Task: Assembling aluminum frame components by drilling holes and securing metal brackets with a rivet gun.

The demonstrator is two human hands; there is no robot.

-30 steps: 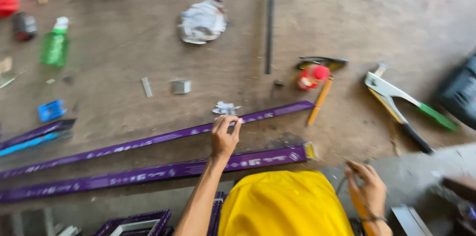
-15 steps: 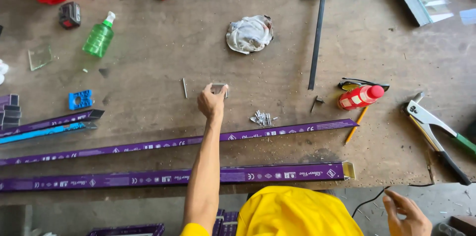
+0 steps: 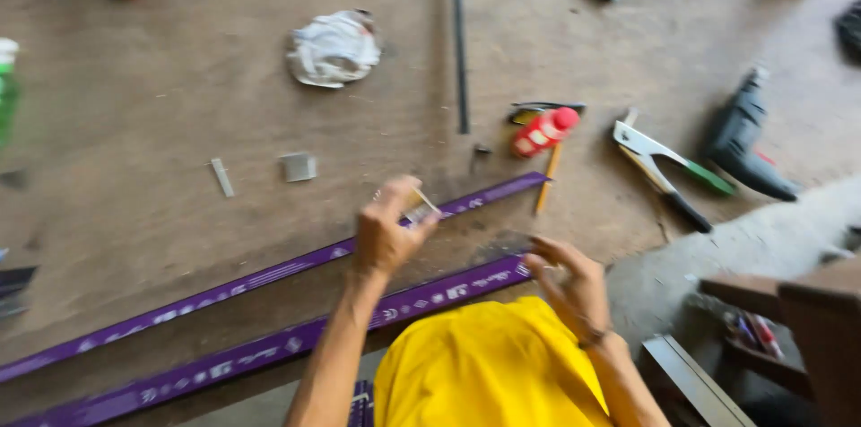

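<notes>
From the head camera, looking down past a yellow-covered knee (image 3: 489,364), the person's left hand (image 3: 387,234) is raised above the floor with its fingers pinched around a small metal piece (image 3: 418,205); the piece is blurred, so its exact shape is hard to make out. It sits just above the upper purple strip (image 3: 269,276), which runs slanting across the concrete floor (image 3: 134,122). A second, wider purple strip (image 3: 296,342) lies alongside it, nearer the person.

The right hand (image 3: 569,288) hovers by the near end of that wider strip, fingers loosely curled and spread, holding nothing that I can see.

Further out on the floor, another small metal piece (image 3: 299,166) lies next to a short metal sliver (image 3: 221,177). A crumpled white rag (image 3: 334,48) rests beyond them, beside a long dark rod (image 3: 460,41). To the right are a red bottle (image 3: 544,131), a pencil (image 3: 546,189), a pair of metal snips with green and black handles (image 3: 668,171) and a dark power drill (image 3: 744,144).
</notes>
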